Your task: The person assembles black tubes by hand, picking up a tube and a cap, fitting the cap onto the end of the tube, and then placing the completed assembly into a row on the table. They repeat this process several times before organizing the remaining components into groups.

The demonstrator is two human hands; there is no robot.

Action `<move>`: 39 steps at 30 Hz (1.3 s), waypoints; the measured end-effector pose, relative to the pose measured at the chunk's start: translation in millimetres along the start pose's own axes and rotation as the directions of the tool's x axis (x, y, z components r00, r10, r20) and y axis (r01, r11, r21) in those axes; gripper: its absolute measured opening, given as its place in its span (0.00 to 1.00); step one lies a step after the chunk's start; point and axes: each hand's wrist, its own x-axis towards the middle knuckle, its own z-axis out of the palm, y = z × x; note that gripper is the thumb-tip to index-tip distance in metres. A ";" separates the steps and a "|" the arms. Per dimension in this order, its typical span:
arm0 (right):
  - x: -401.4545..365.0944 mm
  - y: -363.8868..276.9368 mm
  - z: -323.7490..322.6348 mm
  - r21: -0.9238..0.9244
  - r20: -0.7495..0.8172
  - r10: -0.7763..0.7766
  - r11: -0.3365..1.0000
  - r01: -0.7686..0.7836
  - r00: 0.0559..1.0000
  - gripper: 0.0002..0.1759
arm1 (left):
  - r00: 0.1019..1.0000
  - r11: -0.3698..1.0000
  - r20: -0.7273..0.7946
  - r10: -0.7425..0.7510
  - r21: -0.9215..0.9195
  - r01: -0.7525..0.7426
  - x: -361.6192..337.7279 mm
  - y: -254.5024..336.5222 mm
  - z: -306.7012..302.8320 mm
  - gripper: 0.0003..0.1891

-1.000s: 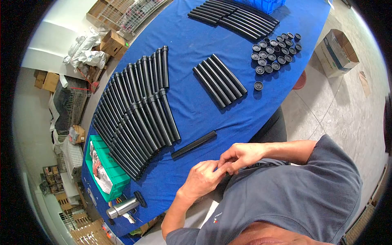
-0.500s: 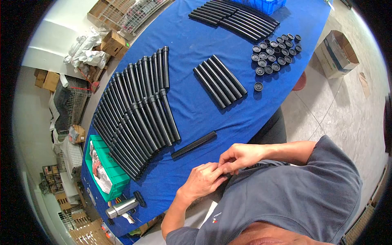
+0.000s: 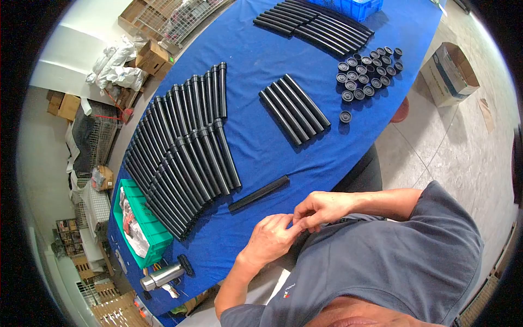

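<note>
My left hand (image 3: 268, 240) and my right hand (image 3: 321, 210) meet at the fingertips in front of my body, just off the table's near edge. Both are closed, with fingers bent and pressed together; anything between them is too small or hidden to name. Nearest to them on the blue cloth (image 3: 245, 158) lies a single black tube (image 3: 259, 193). Farther up is a group of several loose black tubes (image 3: 295, 109). A large fan of black tubes with collared ends (image 3: 185, 147) covers the left side. Round black caps (image 3: 362, 78) cluster at the right, with one cap (image 3: 345, 116) apart.
More black tubes (image 3: 313, 27) lie at the far end beside a blue crate (image 3: 354, 9). A green bin (image 3: 155, 234) holding plastic bags and a silver cylinder (image 3: 162, 277) are at the lower left. A cardboard box (image 3: 444, 76) stands on the floor at the right.
The fingers of my left hand have drawn in a little, up and to the left, at the meeting point. My right hand has barely moved. The objects on the table stay in place.
</note>
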 end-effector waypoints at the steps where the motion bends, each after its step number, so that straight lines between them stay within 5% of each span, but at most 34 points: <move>1: 0.7 5.7 -0.6 0.037 0.004 -0.021 0.999 0.021 1.000 0.14 | 1.000 1.000 -0.004 0.002 -0.013 -0.002 -0.2 -0.2 1.0 0.13; 5: 3.2 20.1 -3.0 0.209 0.040 -0.061 0.977 0.052 0.997 0.13 | 1.000 0.999 -0.025 0.000 -0.042 -0.001 1.6 2.5 -2.8 0.13; 9: 3.7 14.9 -2.5 0.172 0.035 -0.033 0.985 0.026 0.999 0.13 | 0.993 0.998 -0.103 0.058 -0.001 -0.059 2.4 -2.7 1.9 0.11; 12: 5.2 15.3 -2.4 0.143 0.027 -0.002 0.990 -0.002 1.000 0.13 | 0.999 0.998 0.034 -0.008 0.055 0.006 2.2 1.9 -5.3 0.09; 18: 5.1 21.3 -3.5 0.254 0.033 -0.025 0.967 0.016 0.999 0.12 | 0.997 0.988 -0.045 0.070 0.143 -0.063 2.1 -0.9 0.5 0.08; 23: 4.7 15.7 -3.2 0.161 0.030 0.025 0.987 -0.029 0.999 0.13 | 0.996 0.966 -0.005 0.090 0.244 -0.086 2.6 -1.1 0.0 0.09; 29: 5.0 26.5 -3.7 0.296 0.043 -0.013 0.955 0.000 0.999 0.13 | 0.994 0.958 0.033 0.100 0.268 -0.105 2.7 0.4 -0.6 0.08; 35: 7.3 20.2 -1.3 0.160 0.027 0.121 0.979 -0.123 0.992 0.12 | 0.983 0.936 0.038 0.179 0.301 -0.182 4.9 -1.7 2.0 0.06; 39: 6.7 26.2 -2.9 0.265 0.040 0.115 0.957 -0.121 0.993 0.11 | 0.984 0.933 0.086 0.155 0.314 -0.174 5.5 -0.2 6.0 0.06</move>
